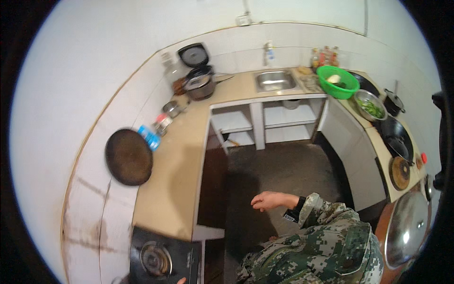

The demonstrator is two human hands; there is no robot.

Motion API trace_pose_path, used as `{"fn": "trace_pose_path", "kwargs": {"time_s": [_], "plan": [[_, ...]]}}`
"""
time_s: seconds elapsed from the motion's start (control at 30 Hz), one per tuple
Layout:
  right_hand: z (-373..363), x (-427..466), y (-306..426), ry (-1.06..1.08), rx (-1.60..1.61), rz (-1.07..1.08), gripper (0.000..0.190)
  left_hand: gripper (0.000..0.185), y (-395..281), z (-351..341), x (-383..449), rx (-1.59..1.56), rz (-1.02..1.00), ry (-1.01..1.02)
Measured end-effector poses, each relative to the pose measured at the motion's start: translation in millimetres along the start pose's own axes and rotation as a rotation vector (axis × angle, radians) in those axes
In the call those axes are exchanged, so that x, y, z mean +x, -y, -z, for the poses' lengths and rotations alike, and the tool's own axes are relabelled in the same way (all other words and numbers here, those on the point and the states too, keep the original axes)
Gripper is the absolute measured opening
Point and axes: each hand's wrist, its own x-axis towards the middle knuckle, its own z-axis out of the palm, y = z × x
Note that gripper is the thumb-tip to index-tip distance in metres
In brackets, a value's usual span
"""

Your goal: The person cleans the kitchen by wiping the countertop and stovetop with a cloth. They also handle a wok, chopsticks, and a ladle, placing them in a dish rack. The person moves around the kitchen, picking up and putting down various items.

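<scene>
My right hand (270,201) hangs over the dark floor with its fingers loosely bent and nothing in it. A dark band circles its wrist, below a camouflage sleeve (330,216). Of my left hand (181,280) only a fingertip shows at the bottom edge, by the front of a black gas stove (156,259); whether it holds anything is hidden. Beyond the stove, a round dark pan (129,157) leans against the tiled wall on the beige countertop (170,191). Beside the pan stands a blue packet (149,137).
Along the counter are jars (163,122), a rice cooker (200,87) with its lid raised and a steel sink (276,81). At right are a green plastic basin (338,93), a bowl of greens (370,108), a wok (390,133), a round wooden board (400,173) and a large glass lid (406,230).
</scene>
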Motion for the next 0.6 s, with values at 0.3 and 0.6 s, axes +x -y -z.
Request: {"fn": "trace_pose_path", "kwargs": {"time_s": [0.3, 0.6], "plan": [[184.9, -116.0, -128.1, -0.558, 0.484, -0.219, 0.040, 0.038, -75.5, -213.7, 196.3, -0.179, -0.338, 0.475], [361.6, -81.4, -202.1, -0.940, 0.344, -0.398, 0.053, 0.036, -178.3, -370.0, 348.3, -0.078, -0.326, 0.763]]}}
